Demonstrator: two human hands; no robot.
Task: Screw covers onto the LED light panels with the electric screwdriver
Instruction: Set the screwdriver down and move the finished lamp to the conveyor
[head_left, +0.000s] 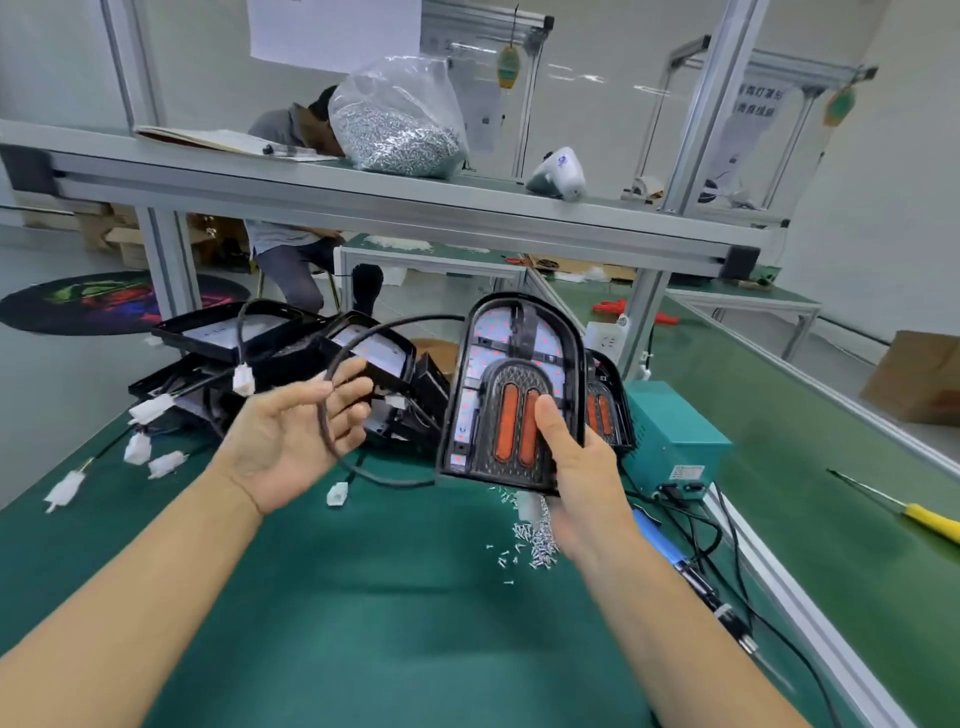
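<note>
Held LED panel (511, 395) up over bench centre, in right hand (576, 467); its cable (332, 415) looped through left hand (296, 441). Panel stack (291, 358) behind-left. Loose screws (537, 540) on mat below panel. Power box (675, 441) right, electric screwdriver (691, 577) lying before it. Screw bag (400, 124) on shelf above.

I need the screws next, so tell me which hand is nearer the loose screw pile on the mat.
Right. The right hand, gripping the LED light panel, hangs directly above the screw pile. The left hand, holding the black cable, sits well off to the pile's left.
</note>
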